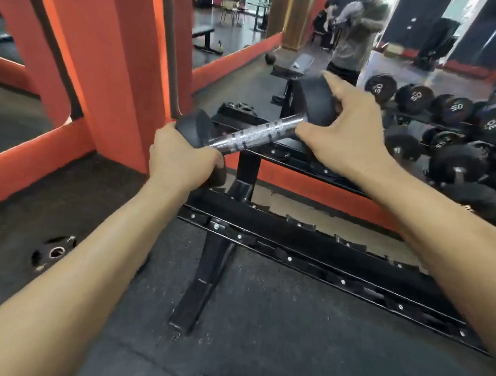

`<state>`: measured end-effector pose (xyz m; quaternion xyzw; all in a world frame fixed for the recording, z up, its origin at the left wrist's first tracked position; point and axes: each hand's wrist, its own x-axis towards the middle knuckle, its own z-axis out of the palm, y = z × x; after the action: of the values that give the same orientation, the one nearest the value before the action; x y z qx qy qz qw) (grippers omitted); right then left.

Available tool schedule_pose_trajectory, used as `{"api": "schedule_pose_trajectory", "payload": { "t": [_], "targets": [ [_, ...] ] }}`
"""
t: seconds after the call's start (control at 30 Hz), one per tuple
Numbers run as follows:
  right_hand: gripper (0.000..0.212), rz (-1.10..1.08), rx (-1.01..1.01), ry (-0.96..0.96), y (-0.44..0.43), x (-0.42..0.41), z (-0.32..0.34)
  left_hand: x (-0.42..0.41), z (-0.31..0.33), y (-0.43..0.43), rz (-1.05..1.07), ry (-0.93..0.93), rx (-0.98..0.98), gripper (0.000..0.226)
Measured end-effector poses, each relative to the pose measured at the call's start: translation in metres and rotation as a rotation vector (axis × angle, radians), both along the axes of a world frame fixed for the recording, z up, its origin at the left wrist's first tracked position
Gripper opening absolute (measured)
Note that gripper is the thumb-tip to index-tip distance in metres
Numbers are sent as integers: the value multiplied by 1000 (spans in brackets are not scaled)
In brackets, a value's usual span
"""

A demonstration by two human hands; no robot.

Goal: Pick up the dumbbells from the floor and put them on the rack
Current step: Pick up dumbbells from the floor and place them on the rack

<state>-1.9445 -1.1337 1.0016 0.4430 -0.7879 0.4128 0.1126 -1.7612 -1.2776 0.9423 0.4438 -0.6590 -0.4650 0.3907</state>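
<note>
A black dumbbell with a knurled chrome handle [255, 133] hangs in the air over the left end of the black rack [310, 252]. My left hand [180, 158] grips its near head from below and behind. My right hand [343, 130] holds the far head, thumb under it near the handle and fingers over the top. The dumbbell tilts up toward the right. It sits just above the rack's upper tier, whose left part is bare.
Several black dumbbells [452, 138] fill the rack's right side. A weight plate [53, 251] lies on the rubber floor at the left. An orange pillar [126, 59] and mirrors stand behind the rack. A person's reflection [356, 39] shows in the mirror.
</note>
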Motion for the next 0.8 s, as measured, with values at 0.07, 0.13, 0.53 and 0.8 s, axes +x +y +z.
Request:
{"api": "schedule_pose_trajectory", "payload": {
  "t": [0.07,0.13,0.53,0.8],
  "targets": [
    [78,49,61,-36,-38,-31,-25,-21,-28,-24,34,-40,71,64],
    [66,113,127,-81,-74,-56,-54,-36,-55,-46,73,-89,129,70],
    [64,403,357,-283,-269,-175,-236,-135,-205,-166,348,-351,392,73],
    [78,489,540,-446,-360,-240,-356,-203,-321,-223,537,-376,600,56]
  ]
}}
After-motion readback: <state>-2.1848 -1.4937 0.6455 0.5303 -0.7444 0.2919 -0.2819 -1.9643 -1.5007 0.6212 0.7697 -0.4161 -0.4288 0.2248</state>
